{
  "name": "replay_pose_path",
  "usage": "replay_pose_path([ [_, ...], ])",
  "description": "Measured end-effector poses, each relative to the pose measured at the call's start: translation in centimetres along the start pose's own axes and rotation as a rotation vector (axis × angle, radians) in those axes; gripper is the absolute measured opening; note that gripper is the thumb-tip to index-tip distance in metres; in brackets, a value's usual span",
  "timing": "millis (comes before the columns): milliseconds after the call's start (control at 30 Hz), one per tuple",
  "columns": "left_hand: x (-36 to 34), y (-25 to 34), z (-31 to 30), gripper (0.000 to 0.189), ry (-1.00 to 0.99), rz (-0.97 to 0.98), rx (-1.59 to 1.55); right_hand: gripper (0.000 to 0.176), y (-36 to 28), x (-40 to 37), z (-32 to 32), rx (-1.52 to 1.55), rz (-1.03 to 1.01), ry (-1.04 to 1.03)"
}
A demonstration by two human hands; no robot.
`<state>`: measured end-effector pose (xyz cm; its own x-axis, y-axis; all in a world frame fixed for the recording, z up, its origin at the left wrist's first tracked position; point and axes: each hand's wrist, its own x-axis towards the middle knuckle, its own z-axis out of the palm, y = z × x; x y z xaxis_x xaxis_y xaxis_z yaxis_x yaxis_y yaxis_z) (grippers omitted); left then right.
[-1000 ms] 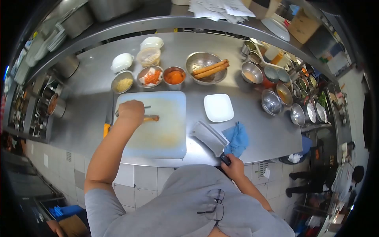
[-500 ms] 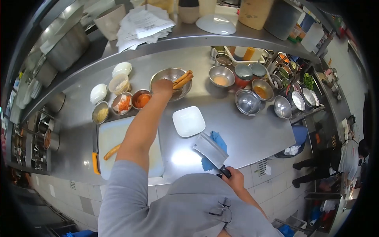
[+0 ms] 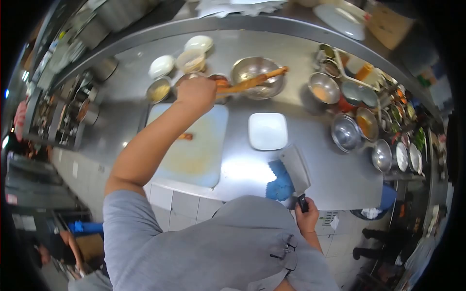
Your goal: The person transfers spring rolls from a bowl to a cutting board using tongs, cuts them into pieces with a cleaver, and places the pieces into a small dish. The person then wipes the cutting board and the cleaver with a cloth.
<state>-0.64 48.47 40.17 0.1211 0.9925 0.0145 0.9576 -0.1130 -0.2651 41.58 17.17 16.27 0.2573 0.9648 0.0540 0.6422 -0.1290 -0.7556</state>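
Observation:
My left hand (image 3: 198, 93) is closed around long golden-brown fried dough sticks (image 3: 252, 82), which point right across the front of a metal bowl (image 3: 244, 67). Below that arm lies a pale cutting board (image 3: 189, 165), with another brown piece (image 3: 185, 137) on it, partly hidden by my forearm. At the table's front edge my right hand (image 3: 307, 217) grips the black handle of a cleaver (image 3: 296, 169). Its broad blade points away from me, beside and partly over a blue cloth (image 3: 278, 183). A square white dish (image 3: 268, 131) sits between the bowl and the cleaver.
Small bowls of ingredients, including a yellowish one (image 3: 159, 91), and white bowls (image 3: 161, 66) stand at the back left. Several metal bowls (image 3: 346, 133) crowd the right side. A steel shelf (image 3: 291, 24) overhangs the back. Other people are partly visible at both sides.
My left hand has lifted the dough sticks out of the metal bowl and moved left towards the cutting board. The cleaver has turned more upright in my right hand. The whole view has shifted.

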Motion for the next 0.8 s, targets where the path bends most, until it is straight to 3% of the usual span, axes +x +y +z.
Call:
replay_pose_path([
  [33,-2.7,-1.7,-0.2,0.019,-0.021,-0.031,0.008,0.036,0.2,0.7,0.6,0.002,-0.011,-0.01],
  [100,-8.0,-4.8,-0.2,0.019,-0.296,0.053,0.048,0.037,-1.1,2.2,1.6,0.0,-0.067,-0.056],
  [267,-16.4,-9.8,6.8,0.014,-0.509,-0.137,0.122,0.035,-6.2,4.5,4.7,0.031,-0.202,-0.182],
  [367,-19.2,-11.7,10.5,0.011,-0.428,-0.207,0.157,0.033,-9.3,5.1,6.9,-0.046,-0.288,-0.238],
  [433,-20.6,-12.8,12.7,0.012,-0.374,-0.238,0.133,0.033,-11.4,5.2,8.5,0.022,-0.158,-0.413],
  [467,-21.0,-13.2,12.7,0.013,-0.315,-0.258,0.119,0.035,-12.2,5.0,9.5,0.052,-0.216,-0.398],
  [533,-21.9,-13.7,12.4,0.012,-0.377,-0.311,0.076,0.036,-13.9,4.8,10.9,0.068,-0.168,-0.46],
  [567,-22.4,-13.9,11.7,0.021,-0.441,-0.355,0.042,0.036,-14.4,4.6,11.3,0.091,-0.11,-0.518],
  [800,-24.6,-15.8,11.5,0.036,-0.417,-0.395,-0.198,0.04,-17.7,3.1,12.9,0.04,-0.018,-0.596],
])
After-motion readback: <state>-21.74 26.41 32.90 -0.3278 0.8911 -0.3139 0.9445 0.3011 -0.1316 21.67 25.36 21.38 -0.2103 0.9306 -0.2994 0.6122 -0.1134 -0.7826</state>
